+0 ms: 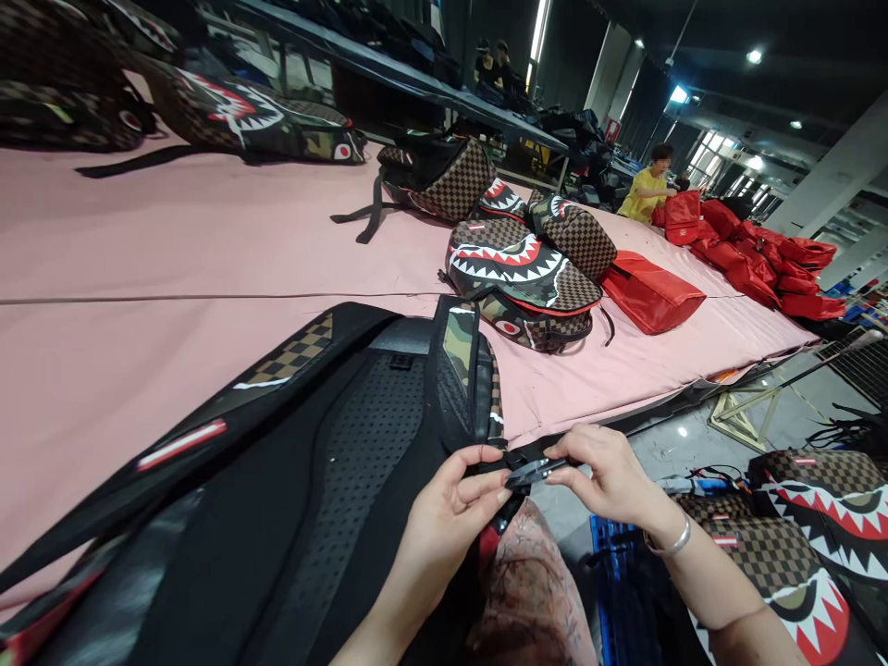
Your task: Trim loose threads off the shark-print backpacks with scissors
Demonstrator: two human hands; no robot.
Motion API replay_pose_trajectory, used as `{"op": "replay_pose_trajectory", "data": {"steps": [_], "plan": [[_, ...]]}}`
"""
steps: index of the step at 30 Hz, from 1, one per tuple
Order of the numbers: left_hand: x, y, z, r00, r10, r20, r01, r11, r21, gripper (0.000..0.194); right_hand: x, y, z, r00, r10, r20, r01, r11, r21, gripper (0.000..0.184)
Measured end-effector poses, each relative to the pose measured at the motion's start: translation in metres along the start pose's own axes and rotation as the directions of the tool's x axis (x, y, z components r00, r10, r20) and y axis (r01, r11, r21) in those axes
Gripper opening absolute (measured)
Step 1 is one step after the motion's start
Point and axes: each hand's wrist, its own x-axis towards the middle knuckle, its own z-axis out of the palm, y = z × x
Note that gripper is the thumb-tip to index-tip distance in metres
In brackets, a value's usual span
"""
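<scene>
A large backpack (375, 407) lies on the pink-covered table with its black padded back and shoulder straps facing up. At its near right edge, my left hand (462, 504) is closed, pinching a black webbing strap (513, 458) between thumb and fingers. My right hand (607, 472), with a bracelet at the wrist, pinches a small glossy black piece (534, 473) that looks like a strap buckle; its exact shape is hard to make out. Both hands meet at this piece, fingertips close together. My fingers partly cover the strap.
Shark-mouth checkered backpacks (520, 268) and a red bag (652, 291) lie farther along the pink table (388, 264). Red bags (756, 254) are piled at the far end, near a person in yellow (647, 192). More backpacks (783, 573) stand low at the right, beside a blue crate (617, 592).
</scene>
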Motion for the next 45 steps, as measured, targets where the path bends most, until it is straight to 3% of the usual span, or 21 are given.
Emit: {"op": "replay_pose_trajectory", "data": {"steps": [10,13,17,24,27,33,38,45], "plan": [[0.0,-0.001,0.0,0.999,-0.01,0.032,0.011,1.0,-0.013,0.048,0.002,-0.004,-0.006,0.996,-0.062,0.067,0.071,0.987,-0.146,0.023],[0.002,-0.001,-0.005,0.998,-0.024,0.059,0.026,0.999,-0.041,0.046,0.004,0.0,-0.003,0.999,-0.038,-0.006,0.038,0.999,-0.027,0.018],[0.006,0.0,-0.017,0.99,-0.082,0.119,0.098,0.985,-0.141,0.043,0.004,0.013,0.014,0.978,0.099,-0.183,-0.053,0.97,0.238,0.012],[-0.003,0.001,-0.023,0.974,-0.108,0.197,0.152,0.962,-0.226,0.052,0.003,0.014,0.054,0.945,0.112,-0.309,-0.007,0.947,0.322,0.013],[-0.006,0.0,-0.022,0.984,-0.078,0.162,0.109,0.975,-0.193,0.052,0.005,0.009,0.057,0.946,0.108,-0.305,-0.01,0.952,0.306,0.015],[-0.002,-0.001,-0.018,0.999,-0.009,-0.044,-0.003,0.962,-0.272,0.045,-0.004,0.012,0.053,0.924,0.016,-0.381,0.069,0.976,0.207,0.014],[-0.003,-0.001,-0.012,0.992,-0.054,-0.116,0.012,0.943,-0.332,0.041,-0.013,0.01,0.048,0.905,-0.142,-0.402,0.16,0.987,0.012,0.014],[-0.003,0.0,-0.011,0.979,-0.14,-0.15,0.07,0.914,-0.399,0.029,-0.009,0.005,0.045,0.92,-0.205,-0.333,0.18,0.978,-0.104,0.02]]}}
